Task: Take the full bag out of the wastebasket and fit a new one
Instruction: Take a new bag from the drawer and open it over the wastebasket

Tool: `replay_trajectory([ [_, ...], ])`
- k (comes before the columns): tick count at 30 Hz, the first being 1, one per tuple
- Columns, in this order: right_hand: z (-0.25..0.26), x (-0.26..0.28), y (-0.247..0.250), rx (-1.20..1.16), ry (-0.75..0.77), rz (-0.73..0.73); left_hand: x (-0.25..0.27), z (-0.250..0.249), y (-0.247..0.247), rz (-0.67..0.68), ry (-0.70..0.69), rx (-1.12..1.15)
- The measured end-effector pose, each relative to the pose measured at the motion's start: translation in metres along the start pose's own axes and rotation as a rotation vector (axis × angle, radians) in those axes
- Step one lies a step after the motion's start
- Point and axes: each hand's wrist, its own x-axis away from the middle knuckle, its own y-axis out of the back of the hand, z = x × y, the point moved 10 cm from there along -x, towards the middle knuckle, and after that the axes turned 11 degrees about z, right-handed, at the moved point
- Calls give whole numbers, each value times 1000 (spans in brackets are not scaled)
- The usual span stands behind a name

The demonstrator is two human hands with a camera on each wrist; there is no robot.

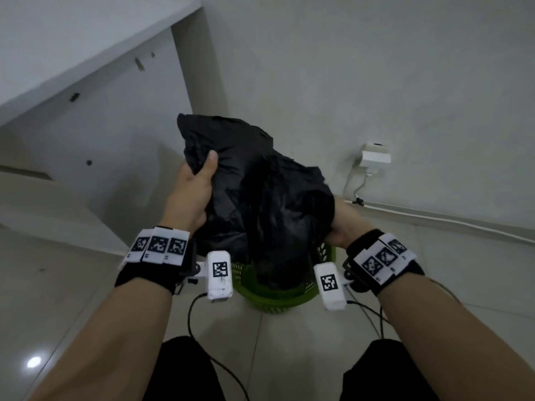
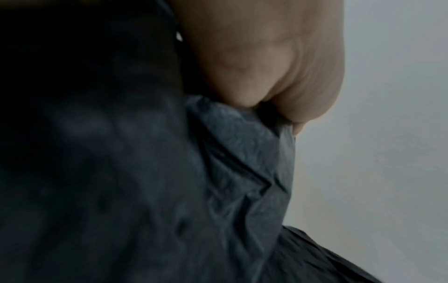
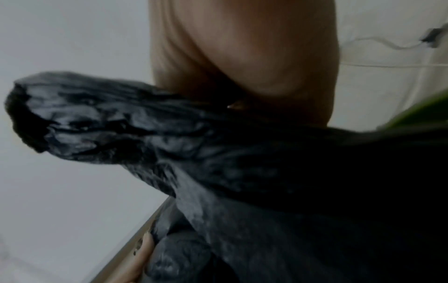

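A crumpled black plastic bag (image 1: 260, 192) rises out of a green mesh wastebasket (image 1: 278, 293) on the floor, its lower part still inside the basket. My left hand (image 1: 194, 192) grips the bag's upper left edge, thumb pressed on the plastic. My right hand (image 1: 344, 227) grips the bag's right side near the basket rim, its fingers mostly hidden by the plastic. In the left wrist view the bag (image 2: 169, 181) bunches under my left hand (image 2: 266, 76). In the right wrist view the bag (image 3: 218, 153) spreads below my right hand (image 3: 242, 57), and a green strip of the wastebasket (image 3: 417, 114) shows at the right.
A white cabinet or desk (image 1: 95, 91) stands at the left. The wall behind carries a white socket box (image 1: 376, 157) with a cable (image 1: 434, 218) running along the skirting. Pale floor tiles (image 1: 58, 299) surround the basket. My knees in black trousers (image 1: 185, 369) show below.
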Motion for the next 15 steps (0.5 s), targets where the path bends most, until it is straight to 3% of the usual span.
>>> replay_trajectory([
  [5, 85, 40, 44, 138, 181, -256, -13, 24, 67, -155, 124, -313],
  [8, 143, 67, 48, 226, 330, -376, -3, 25, 64, -160, 125, -533],
  [9, 151, 66, 35, 262, 357, -335, 3, 19, 42, -80, 52, -568],
  [11, 145, 48, 11, 285, 356, -284, 23, 15, -37, 271, -66, -546],
  [13, 125, 29, -25, 254, 282, -196, 49, 23, -111, 544, -82, -589],
  [15, 105, 22, -56, 230, 164, -51, 48, 15, -130, 505, -141, -554],
])
